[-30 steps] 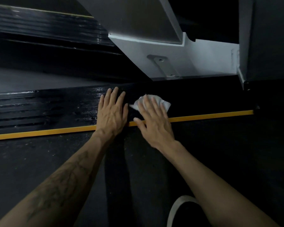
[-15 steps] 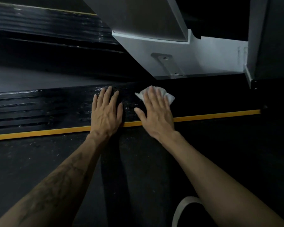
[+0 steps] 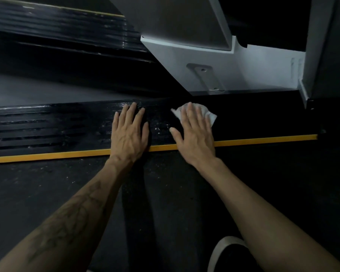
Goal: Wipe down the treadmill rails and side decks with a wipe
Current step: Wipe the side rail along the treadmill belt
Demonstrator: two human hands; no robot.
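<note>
Shoe [image 3: 231,254]: dark with a pale rim, lower edge of the head view, between the forearms and partly cut off.

Treadmill belt [image 3: 47,189]: dark, matt, speckled with pale specks; both forearms reach across it.

Yellow stripe [image 3: 263,138]: narrow line marking where the belt meets the side deck; both wrists cross it.

Left hand [image 3: 129,134]: flat, fingers straight and together, palm down on the side deck, holding nothing. Judged to be a brace.

Side deck [image 3: 47,126]: black, ribbed with long grooves. It shows wet-looking glints and small pale flecks around and between the hands, which suggests this stretch has been gone over. The part right of the wipe looks dull and is likely not yet done.

Right hand [image 3: 194,134]: flat, fingers extended, pressing the wipe onto the deck, not pinching it.

Wipe [image 3: 209,115]: white, crumpled, under the right fingertips, its edges showing past them on both sides; it lies on the far part of the deck, near the base of the upright.

Upright housing [image 3: 204,61]: pale grey, with a small bolted bracket, rising just beyond the wipe.

Far side deck [image 3: 67,26]: blurred, glossy black, upper left; whether wiped cannot be told. No rails visible; presumably outstanding.
</note>
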